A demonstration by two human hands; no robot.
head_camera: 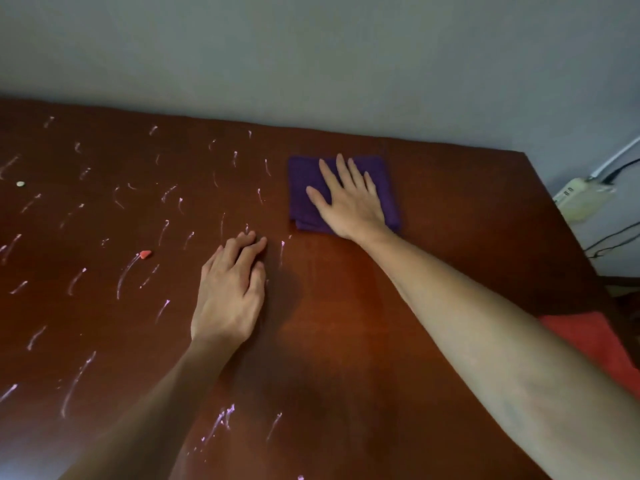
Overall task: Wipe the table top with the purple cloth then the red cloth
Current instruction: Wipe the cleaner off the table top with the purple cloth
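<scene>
Head view: folded, fuzzy purple cloth (341,192) lies under right hand (349,199)'s spread, flat fingers (341,171); left hand (230,292) rests loosely curled on glossy wooden table (450,202).

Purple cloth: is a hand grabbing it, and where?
Not grabbed. The right hand presses flat on the middle of the purple cloth. The left hand holds nothing.

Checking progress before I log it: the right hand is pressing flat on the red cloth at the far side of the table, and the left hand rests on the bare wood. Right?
Not quite. In the head view the right hand presses the purple cloth; the red cloth lies untouched at the table's right edge. The left hand does rest on bare wood.
</scene>
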